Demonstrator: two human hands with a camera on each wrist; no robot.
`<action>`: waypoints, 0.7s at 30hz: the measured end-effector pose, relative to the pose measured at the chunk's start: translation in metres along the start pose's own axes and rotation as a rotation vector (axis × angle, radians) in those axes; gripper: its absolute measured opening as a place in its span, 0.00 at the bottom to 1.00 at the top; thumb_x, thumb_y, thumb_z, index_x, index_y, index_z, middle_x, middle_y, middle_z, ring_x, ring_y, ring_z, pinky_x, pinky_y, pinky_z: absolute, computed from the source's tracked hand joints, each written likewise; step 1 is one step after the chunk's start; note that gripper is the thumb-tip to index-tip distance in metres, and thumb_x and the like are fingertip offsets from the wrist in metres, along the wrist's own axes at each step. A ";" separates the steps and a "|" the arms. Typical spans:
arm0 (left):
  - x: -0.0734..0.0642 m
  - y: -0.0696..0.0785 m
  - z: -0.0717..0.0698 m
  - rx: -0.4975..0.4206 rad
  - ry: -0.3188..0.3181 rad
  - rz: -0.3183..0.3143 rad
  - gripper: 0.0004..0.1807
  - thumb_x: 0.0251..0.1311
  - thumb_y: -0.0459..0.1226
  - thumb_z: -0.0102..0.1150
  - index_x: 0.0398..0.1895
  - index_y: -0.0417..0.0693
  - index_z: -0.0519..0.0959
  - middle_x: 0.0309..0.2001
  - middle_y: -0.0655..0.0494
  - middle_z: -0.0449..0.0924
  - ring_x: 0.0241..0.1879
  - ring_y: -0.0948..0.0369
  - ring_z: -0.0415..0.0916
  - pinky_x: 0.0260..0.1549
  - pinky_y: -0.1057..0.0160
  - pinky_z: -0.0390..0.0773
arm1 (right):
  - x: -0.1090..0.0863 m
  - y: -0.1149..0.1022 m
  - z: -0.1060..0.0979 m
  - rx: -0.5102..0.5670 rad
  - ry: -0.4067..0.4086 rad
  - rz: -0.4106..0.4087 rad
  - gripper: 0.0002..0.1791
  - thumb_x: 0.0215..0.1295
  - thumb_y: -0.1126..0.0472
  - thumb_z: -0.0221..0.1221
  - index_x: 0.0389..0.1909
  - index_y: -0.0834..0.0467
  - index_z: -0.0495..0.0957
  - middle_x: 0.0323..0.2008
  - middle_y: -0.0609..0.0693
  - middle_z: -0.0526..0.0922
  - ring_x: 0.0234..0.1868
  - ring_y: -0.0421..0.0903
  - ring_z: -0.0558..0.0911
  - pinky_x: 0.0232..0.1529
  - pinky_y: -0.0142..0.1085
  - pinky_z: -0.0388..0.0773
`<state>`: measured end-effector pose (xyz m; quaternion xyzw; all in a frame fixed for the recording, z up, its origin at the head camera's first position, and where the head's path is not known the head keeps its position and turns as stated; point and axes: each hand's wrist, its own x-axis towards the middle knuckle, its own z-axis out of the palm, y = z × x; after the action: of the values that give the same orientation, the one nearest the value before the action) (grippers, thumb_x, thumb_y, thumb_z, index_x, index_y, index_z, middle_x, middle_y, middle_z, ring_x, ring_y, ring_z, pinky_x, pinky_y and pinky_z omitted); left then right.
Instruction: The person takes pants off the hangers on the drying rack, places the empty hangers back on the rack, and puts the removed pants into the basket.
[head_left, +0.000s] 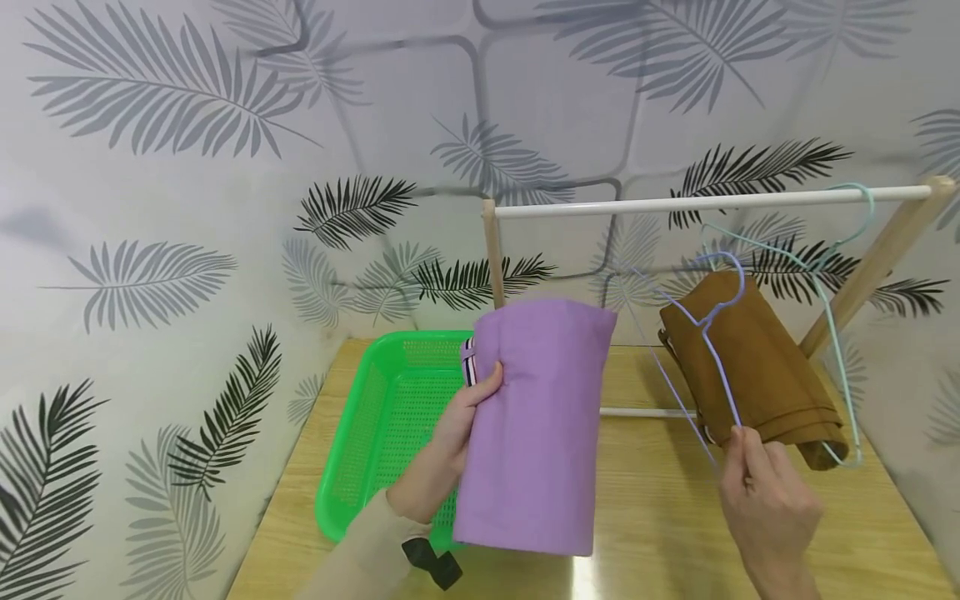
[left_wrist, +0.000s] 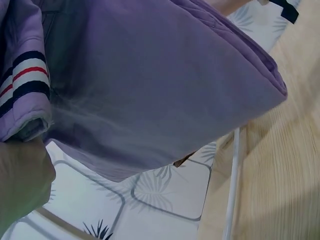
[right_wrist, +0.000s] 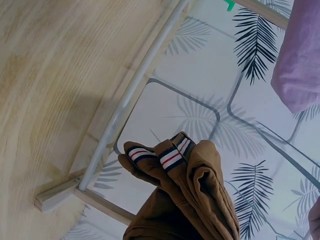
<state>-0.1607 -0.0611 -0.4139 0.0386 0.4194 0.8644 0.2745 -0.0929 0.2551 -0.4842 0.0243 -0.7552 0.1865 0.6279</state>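
Leaf-patterned wallpaper (head_left: pixel 135 279) backs the wooden table (head_left: pixel 652 533) and rack (head_left: pixel 675 204). With the hands apart, the left hand (head_left: pixel 457 425) grips the folded purple garment (head_left: pixel 536 433) above the table, near the green basket (head_left: pixel 341 450); the right hand (head_left: pixel 772 492) pinches the blue hanger (head_left: pixel 720 367) beside the brown garment (head_left: pixel 765 367). Steadying the hanger and holding the fold flat should help the cloth sit evenly.

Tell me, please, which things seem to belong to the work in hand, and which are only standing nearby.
Seem in use:
purple garment, in the left hand
lilac hanger, pinched by the right hand
rack, probably

Seem only nearby:
green basket
brown garment
teal hanger, hooked on rack
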 end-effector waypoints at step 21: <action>-0.055 0.038 -0.037 0.150 0.067 0.028 0.11 0.79 0.48 0.54 0.51 0.55 0.68 0.36 0.64 0.86 0.35 0.68 0.87 0.38 0.68 0.86 | 0.017 -0.006 -0.009 -0.047 0.017 -0.054 0.25 0.77 0.54 0.56 0.25 0.70 0.84 0.13 0.62 0.71 0.09 0.57 0.65 0.09 0.47 0.56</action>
<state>-0.1421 -0.1339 -0.4003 0.0359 0.4914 0.8350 0.2448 -0.0864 0.2559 -0.4654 0.0286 -0.7532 0.1519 0.6394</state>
